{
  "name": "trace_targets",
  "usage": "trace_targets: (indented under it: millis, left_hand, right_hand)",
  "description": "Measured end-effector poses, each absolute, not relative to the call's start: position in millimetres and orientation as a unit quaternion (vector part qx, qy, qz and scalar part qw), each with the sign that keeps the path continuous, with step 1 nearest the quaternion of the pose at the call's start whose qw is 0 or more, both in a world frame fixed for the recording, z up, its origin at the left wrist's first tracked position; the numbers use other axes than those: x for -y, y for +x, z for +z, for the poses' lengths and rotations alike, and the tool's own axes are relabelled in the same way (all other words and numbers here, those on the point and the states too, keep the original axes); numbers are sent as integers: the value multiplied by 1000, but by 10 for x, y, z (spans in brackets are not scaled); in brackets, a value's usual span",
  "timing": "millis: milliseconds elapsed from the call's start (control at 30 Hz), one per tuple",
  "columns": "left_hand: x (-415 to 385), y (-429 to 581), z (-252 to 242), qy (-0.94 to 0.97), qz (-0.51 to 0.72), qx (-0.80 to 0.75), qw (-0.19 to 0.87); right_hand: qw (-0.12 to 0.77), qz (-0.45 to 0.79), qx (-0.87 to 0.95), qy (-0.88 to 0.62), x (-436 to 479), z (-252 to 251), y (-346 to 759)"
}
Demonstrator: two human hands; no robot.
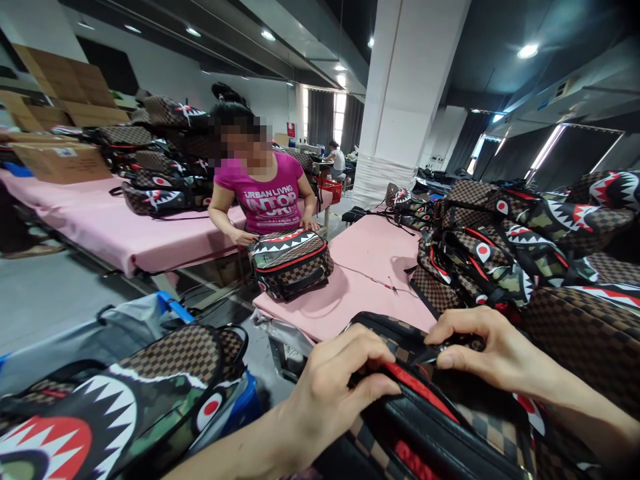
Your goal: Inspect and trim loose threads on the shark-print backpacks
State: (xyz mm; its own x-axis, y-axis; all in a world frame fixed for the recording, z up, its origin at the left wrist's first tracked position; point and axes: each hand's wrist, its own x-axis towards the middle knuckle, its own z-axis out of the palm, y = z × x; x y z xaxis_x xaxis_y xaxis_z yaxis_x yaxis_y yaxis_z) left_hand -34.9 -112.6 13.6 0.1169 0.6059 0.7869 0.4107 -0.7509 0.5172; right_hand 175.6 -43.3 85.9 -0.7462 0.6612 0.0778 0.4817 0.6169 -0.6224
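A brown checkered backpack [493, 407] with black piping and a red-lined opening lies in front of me. My left hand [333, 383] pinches its black edge beside the red strip [425, 393], thumb and fingers closed on it. Over the checkered panel, my right hand [480, 347] is closed around a small dark pointed tool [426, 355], which looks like thread snips. Its tip points left toward the red-lined opening. Most of the tool is hidden in the fingers.
Across the pink table [370, 247], a person in a magenta shirt [265, 190] handles another checkered backpack [293, 263]. Piled shark-mouth backpacks [500, 247] crowd the right side. More fill a blue-edged bin [145, 313] at lower left. A white pillar [400, 87] stands behind.
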Motion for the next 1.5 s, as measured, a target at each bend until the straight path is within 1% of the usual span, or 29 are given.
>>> trace_targets:
  millis: [100, 233, 300, 367, 433, 500, 600, 633, 667, 700, 800, 833, 867, 933, 967, 1000, 1067, 1100, 1133, 1167, 1200, 1233, 1300, 1367, 1433, 1500]
  left_hand:
    - [1129, -344, 150, 743, 562, -346, 107]
    - [1109, -323, 247, 776, 528, -331, 98]
    - [1071, -302, 357, 811, 482, -321, 88]
    - [1032, -276, 492, 848, 412, -314, 115]
    - [1013, -251, 615, 874, 349, -300, 157]
    - [1022, -233, 696, 892, 320, -283, 146]
    - [1032, -226, 728, 889, 360, -283, 30]
    - [1018, -230, 723, 876, 382, -296, 7]
    - [991, -239, 715, 857, 405, -320, 9]
    - [952, -258, 706, 832, 428, -352, 36]
    - [805, -424, 675, 719, 510, -442, 164]
    - [766, -532, 660, 685, 530, -463, 189]
    - [739, -670, 640, 658, 544, -485, 192]
    - [732, -1010, 582, 629, 534, -546, 143]
    - [750, -1190, 544, 620, 508, -590, 92]
    - [776, -1353, 503, 616, 463, -636, 33]
    - [839, -1557, 422, 639, 324, -693, -83]
    - [869, -1570, 389, 660, 264, -691, -130]
    - [895, -1518, 364, 687, 232, -669, -163]
    - [917, -1404, 350, 719, 233, -630, -177]
    - [933, -1245, 348, 756, 261, -576, -170]
    - [942, -1057, 357, 793, 305, -510, -139]
    - [941, -686, 405, 855, 361, -371, -26]
    - [907, -423, 464, 879, 371, -285, 93]
    - [842, -306, 498, 877, 359, -266, 176]
    - [761, -284, 490, 869, 344, -288, 208]
  right_hand:
    - [151, 274, 899, -305, 438, 839, 1756]
    - [180, 306, 878, -321, 365, 838, 1819]
    - [215, 316, 855, -352, 317, 850, 1889]
    - [240, 313, 840, -373, 292, 860, 1968]
    - [251, 313, 834, -379, 301, 860, 2037]
    - [248, 324, 830, -381, 335, 849, 2088]
    - [245, 340, 820, -391, 406, 816, 2124]
    - [247, 341, 817, -393, 428, 803, 2125]
    - [250, 342, 816, -393, 449, 790, 2123]
    - [255, 344, 815, -389, 466, 777, 2119]
    - [277, 350, 812, -377, 484, 740, 2119]
    - [283, 350, 809, -378, 478, 728, 2129]
    - [285, 347, 808, -382, 466, 715, 2147]
    - [285, 339, 804, -397, 432, 690, 2200]
    - [281, 337, 802, -405, 414, 677, 2228]
    - [276, 337, 802, -410, 398, 666, 2251]
    - [270, 334, 803, -414, 379, 650, 2268]
    - [271, 332, 805, -410, 378, 648, 2257]
    - [272, 330, 809, -403, 383, 650, 2232]
    - [273, 329, 813, -394, 394, 655, 2198]
    - [270, 331, 819, -384, 410, 662, 2157]
    - [260, 336, 824, -374, 429, 670, 2114]
    - [232, 349, 833, -362, 470, 680, 2045]
    - [210, 355, 839, -354, 504, 676, 2014]
    - [196, 349, 849, -344, 528, 660, 2022]
    - [190, 338, 858, -338, 551, 641, 2048]
